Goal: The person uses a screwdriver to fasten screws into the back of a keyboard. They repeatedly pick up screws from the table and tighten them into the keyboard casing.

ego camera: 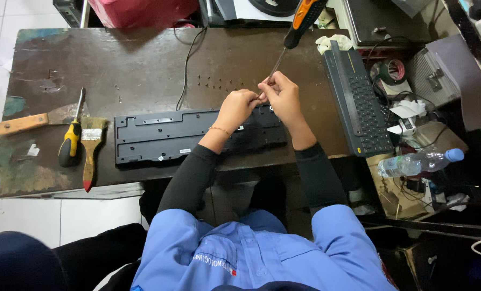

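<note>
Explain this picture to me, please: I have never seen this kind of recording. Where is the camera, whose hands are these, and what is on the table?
There is no machine here. The single picture comes from a camera worn on a person's head, looking down at their own arms in black sleeves. The left hand and right hand meet above a black keyboard lying face down on a worn dark table. The right hand grips the thin metal shaft of a screwdriver with an orange and black handle; the left fingers pinch at its tip, on something too small to tell. At the left lie a scraper, a yellow-handled screwdriver and a paintbrush. At the right lie a second keyboard, keys up, and a water bottle.
</note>
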